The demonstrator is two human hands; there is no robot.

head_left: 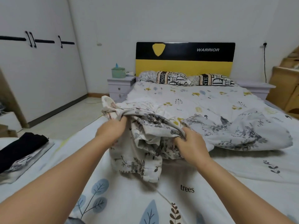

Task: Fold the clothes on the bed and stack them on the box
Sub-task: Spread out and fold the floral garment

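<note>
A crumpled cream garment with a grey floral print (145, 147) lies bunched on the bed (186, 199) in front of me. My left hand (111, 130) grips its upper left part, fingers buried in the cloth. My right hand (189, 143) pinches a fold on its right side. More grey floral fabric (242, 131) lies spread to the right, touching the held garment. At the far left a folded black garment (21, 147) rests on top of a folded floral piece (25, 160) on a flat surface beside the bed.
A patterned quilt (194, 97) covers the far half of the bed, with two pillows (171, 78) against the yellow and black headboard (184, 59). A nightstand (120, 86) stands left of the bed. White wardrobe doors (40, 70) line the left wall; wooden furniture (284, 88) is at the right.
</note>
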